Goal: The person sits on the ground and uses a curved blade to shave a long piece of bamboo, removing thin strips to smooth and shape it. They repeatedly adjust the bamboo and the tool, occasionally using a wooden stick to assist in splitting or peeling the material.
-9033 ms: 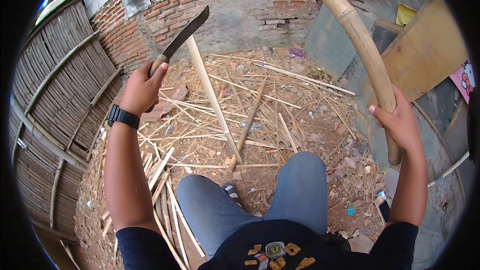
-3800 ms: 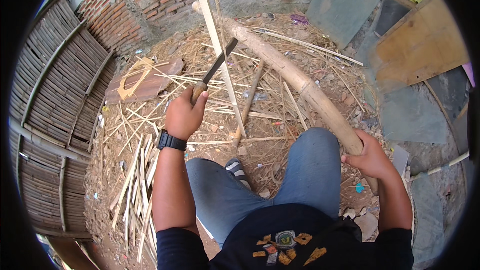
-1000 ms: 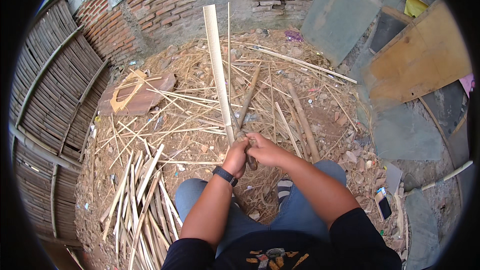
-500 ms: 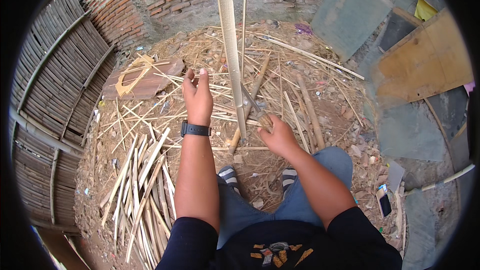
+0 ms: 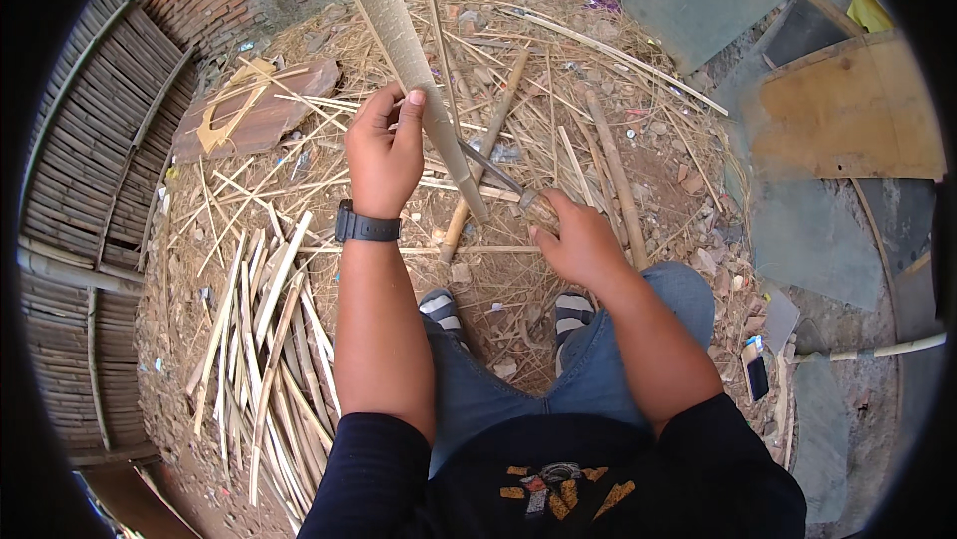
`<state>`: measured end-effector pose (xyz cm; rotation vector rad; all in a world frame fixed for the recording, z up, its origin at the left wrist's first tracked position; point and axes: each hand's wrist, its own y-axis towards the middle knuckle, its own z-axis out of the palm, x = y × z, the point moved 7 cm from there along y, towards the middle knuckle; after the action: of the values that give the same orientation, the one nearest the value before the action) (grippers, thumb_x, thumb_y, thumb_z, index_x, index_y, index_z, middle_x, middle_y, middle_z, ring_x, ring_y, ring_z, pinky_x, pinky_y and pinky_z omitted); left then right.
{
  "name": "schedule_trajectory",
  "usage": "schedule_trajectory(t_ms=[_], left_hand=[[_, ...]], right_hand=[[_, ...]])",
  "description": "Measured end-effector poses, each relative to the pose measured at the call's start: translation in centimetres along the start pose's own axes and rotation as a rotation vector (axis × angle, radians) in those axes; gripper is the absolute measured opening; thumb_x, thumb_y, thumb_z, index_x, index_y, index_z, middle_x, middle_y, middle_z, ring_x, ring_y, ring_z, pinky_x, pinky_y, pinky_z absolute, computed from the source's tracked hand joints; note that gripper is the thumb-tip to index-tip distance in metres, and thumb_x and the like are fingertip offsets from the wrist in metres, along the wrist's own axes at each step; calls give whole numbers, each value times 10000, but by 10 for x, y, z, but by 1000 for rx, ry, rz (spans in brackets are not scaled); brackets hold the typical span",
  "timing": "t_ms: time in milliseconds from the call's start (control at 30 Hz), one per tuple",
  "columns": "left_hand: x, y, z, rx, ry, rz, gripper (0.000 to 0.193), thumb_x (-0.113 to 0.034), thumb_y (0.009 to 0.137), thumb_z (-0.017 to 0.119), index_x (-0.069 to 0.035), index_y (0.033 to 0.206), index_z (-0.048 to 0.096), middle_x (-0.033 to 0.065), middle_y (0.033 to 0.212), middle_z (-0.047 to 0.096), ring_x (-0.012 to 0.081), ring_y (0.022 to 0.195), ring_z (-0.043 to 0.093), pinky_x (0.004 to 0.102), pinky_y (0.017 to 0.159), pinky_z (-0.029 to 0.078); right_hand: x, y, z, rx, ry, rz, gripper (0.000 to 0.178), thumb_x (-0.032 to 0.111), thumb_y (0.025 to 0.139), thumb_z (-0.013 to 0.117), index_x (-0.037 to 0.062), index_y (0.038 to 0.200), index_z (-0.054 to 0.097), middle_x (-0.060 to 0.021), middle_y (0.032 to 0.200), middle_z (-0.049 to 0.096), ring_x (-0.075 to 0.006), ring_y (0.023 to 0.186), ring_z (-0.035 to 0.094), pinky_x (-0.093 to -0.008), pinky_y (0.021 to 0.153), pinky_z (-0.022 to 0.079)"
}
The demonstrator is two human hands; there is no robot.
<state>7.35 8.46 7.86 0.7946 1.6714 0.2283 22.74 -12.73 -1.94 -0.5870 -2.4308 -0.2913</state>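
Your bare left hand [image 5: 387, 155], with a black wristwatch [image 5: 371, 226] at its wrist, is up against the left edge of a long, flat, pale split-bamboo slat [image 5: 401, 48]; the thumb lies over that edge, though the fingers are partly hidden, so I cannot tell whether they have closed on it; the slat leans up and to your left, its top running out of view, its lower end above the littered ground in front of your knees.

Your right hand [image 5: 576, 240] is wrapped round the wooden handle of a dark-bladed knife [image 5: 539, 208]; the blade points up and left toward the slat, near the lower end of a thin, pale bamboo strip [image 5: 436, 25] that stands just beside the slat on its right.

Behind the slat's lower part a slim, round, brown bamboo stick [image 5: 504, 103] slants across the ground; a thicker, round, tan bamboo pole [image 5: 615, 180] lies further right, well apart from it; to your left sits a heap of narrow, pale split-bamboo pieces [image 5: 264, 364], with a flat, reddish-brown board [image 5: 284, 118] beyond; a dark-screened phone [image 5: 756, 375] is on the ground by your right side.
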Motion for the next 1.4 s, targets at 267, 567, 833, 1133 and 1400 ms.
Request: schedule_trajectory(t_ms=[267,567,833,1133,1400], left_hand=[[-26,-3,-12,1,77,-100,318,-282,1031,709,-2,1183,724,78,1020,760,109,898,684,274,764,538],[-57,-2,-10,-43,-53,79,283,-276,1032,700,-10,1104,763,72,906,767,114,811,707,262,696,536],[-52,4,14,-31,-227,134,333,-270,1027,710,2,1221,703,76,997,763,144,918,725,272,756,555],[-48,3,-26,-41,-324,162,363,-333,1062,643,6,1183,688,109,993,752,191,921,735,321,828,588],[-33,11,-35,-23,-636,116,507,-517,1076,515,-29,1098,650,84,892,672,185,799,646,342,772,544]], right_hand=[[9,3,-6,118,-95,2,542,278,912,740,-7,1347,591,-265,823,706,-439,823,714,-514,764,548],[4,0,-39,98,75,0,539,374,950,716,7,1328,606,-261,838,712,-434,858,724,-519,755,552],[-26,5,-10,120,112,54,629,421,964,724,-53,1353,583,-208,764,695,-309,743,728,-441,665,540],[5,8,16,220,66,13,523,392,962,700,5,1294,580,-235,865,717,-419,860,720,-523,766,544],[9,13,38,223,28,26,485,258,943,727,-15,1315,580,-228,780,690,-381,741,701,-496,712,526]])
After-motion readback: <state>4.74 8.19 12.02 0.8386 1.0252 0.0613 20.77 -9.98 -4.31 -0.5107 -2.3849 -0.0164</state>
